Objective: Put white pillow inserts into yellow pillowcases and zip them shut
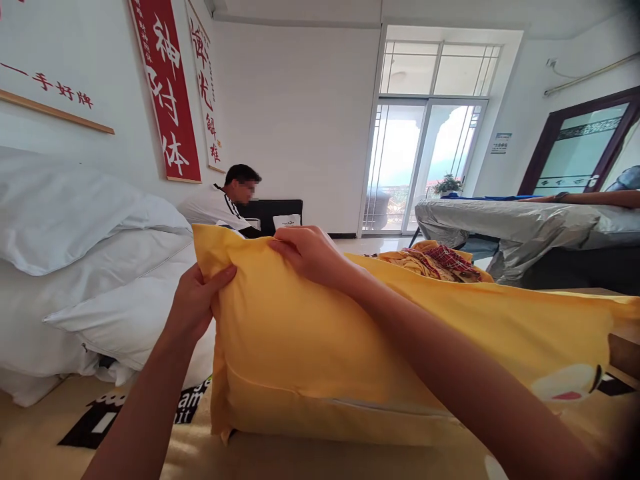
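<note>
A yellow pillowcase (310,333) lies across the front, plump as if a pillow were inside. Part of a printed pattern shows near its right end. At its left edge, close to the top corner, my left hand (197,300) pinches the fabric, thumb on the near face. My right hand (313,253) is closed on the top edge, a little right of that corner, its fingertips partly hidden behind the cloth. A pale strip peeks out along a seam low on the near side.
White pillows (125,280) are piled at the left. Behind the pillowcase lies bunched patterned cloth (435,260). A person in white (213,207) bends near the far wall. At right, another person's arm (600,199) rests on a plastic-covered table (525,223).
</note>
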Motion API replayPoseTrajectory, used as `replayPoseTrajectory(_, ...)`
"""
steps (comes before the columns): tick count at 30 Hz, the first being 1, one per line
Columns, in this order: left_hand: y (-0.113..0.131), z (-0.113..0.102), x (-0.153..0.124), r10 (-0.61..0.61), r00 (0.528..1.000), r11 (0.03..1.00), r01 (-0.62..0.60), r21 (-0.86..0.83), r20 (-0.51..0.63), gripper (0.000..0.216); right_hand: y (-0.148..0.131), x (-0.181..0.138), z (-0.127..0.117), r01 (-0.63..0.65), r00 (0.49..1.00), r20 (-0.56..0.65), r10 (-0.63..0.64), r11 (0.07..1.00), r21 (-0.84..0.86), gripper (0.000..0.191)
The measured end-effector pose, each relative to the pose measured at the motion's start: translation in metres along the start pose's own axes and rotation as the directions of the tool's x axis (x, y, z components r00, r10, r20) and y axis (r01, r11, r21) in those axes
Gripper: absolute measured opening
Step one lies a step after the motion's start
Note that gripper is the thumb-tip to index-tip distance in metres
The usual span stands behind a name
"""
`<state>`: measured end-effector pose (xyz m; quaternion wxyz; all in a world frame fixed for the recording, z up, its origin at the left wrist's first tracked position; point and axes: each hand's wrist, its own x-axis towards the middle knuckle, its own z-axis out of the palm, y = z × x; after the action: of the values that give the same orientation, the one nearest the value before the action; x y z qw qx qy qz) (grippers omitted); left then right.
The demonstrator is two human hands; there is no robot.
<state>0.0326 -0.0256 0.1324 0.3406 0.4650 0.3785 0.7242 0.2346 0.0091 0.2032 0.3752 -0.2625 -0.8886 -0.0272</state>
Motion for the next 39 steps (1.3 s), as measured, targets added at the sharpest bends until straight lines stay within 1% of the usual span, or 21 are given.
replayPoseTrajectory(2,0.001,0.001,-0.002,0.028,1.0,0.999,-0.028,-0.015,-0.004,0.053,0.005,-0.004,-0.001,-0.008,1.0,0.015,0.008,1.0,-0.012,0.031)
replayPoseTrajectory(5,-0.001,0.0,-0.002,0.056,0.998,0.998,-0.056,0.02,-0.014,0.052,0.014,-0.014,-0.006,-0.048,0.996,0.079,0.052,0.998,-0.05,0.027)
replayPoseTrajectory(8,-0.005,-0.002,0.003,0.126,0.99,0.983,-0.116,0.144,-0.057,0.051,0.022,-0.03,-0.016,-0.084,0.986,0.134,0.102,0.988,-0.13,0.027)
replayPoseTrajectory(10,-0.007,-0.003,0.008,0.176,0.979,0.963,-0.149,0.226,-0.103,0.049,0.026,-0.042,-0.021,-0.099,0.982,0.136,0.132,0.969,-0.227,0.031)
replayPoseTrajectory(11,-0.007,-0.004,0.01,0.179,0.976,0.962,-0.146,0.23,-0.126,0.048,0.028,-0.049,-0.022,-0.109,0.98,0.128,0.15,0.954,-0.28,0.033)
replayPoseTrajectory(13,-0.006,-0.006,0.015,0.135,0.979,0.983,-0.112,0.148,-0.156,0.047,0.031,-0.059,-0.023,-0.147,0.977,0.093,0.191,0.923,-0.355,0.034)
replayPoseTrajectory(15,-0.003,-0.008,0.019,0.073,0.989,0.997,-0.069,0.033,-0.129,0.047,0.035,-0.067,-0.02,-0.174,0.975,0.062,0.211,0.912,-0.37,0.033)
replayPoseTrajectory(16,-0.002,-0.01,0.02,0.054,0.993,0.999,-0.054,0.005,-0.101,0.045,0.037,-0.069,-0.018,-0.173,0.978,0.042,0.202,0.913,-0.37,0.032)
replayPoseTrajectory(18,0.001,-0.013,0.02,0.055,0.997,0.998,-0.055,0.007,-0.061,0.042,0.041,-0.072,-0.013,-0.126,0.991,-0.001,0.135,0.918,-0.377,0.03)
replayPoseTrajectory(20,0.003,-0.016,0.019,0.071,0.996,0.996,-0.069,0.048,-0.045,0.043,0.045,-0.075,-0.008,-0.064,0.997,-0.061,0.043,0.911,-0.408,0.029)
replayPoseTrajectory(22,0.003,-0.02,0.017,0.052,0.998,0.994,-0.049,0.1,-0.028,0.045,0.047,-0.077,-0.004,-0.015,0.993,-0.115,-0.042,0.891,-0.454,0.029)
replayPoseTrajectory(25,-0.002,-0.021,0.016,-0.002,0.999,0.989,0.007,0.147,-0.034,0.046,0.049,-0.082,-0.001,0.021,0.98,-0.156,-0.122,0.847,-0.531,0.03)
replayPoseTrajectory(27,-0.007,-0.019,0.018,0.03,0.998,0.99,-0.021,0.138,-0.061,0.047,0.05,-0.087,-0.001,0.01,0.977,-0.169,-0.129,0.819,-0.573,0.029)
replayPoseTrajectory(30,-0.018,-0.013,0.023,0.117,0.988,0.985,-0.103,0.135,-0.102,0.047,0.053,-0.099,-0.005,-0.038,0.978,-0.182,-0.098,0.78,-0.624,0.033)
replayPoseTrajectory(33,-0.025,-0.009,0.026,0.125,0.976,0.981,-0.094,0.167,-0.181,0.044,0.063,-0.116,-0.015,-0.11,0.984,-0.178,-0.009,0.753,-0.648,0.045)
replayPoseTrajectory(36,-0.027,-0.012,0.028,0.098,0.968,0.985,-0.061,0.162,-0.231,0.04,0.085,-0.138,-0.036,-0.157,0.987,-0.118,0.105,0.732,-0.663,0.053)
replayPoseTrajectory(39,-0.027,-0.019,0.025,0.059,0.974,0.995,-0.041,0.086,-0.218,0.044,0.116,-0.163,-0.067,-0.194,0.977,-0.07,0.202,0.7,-0.688,0.059)
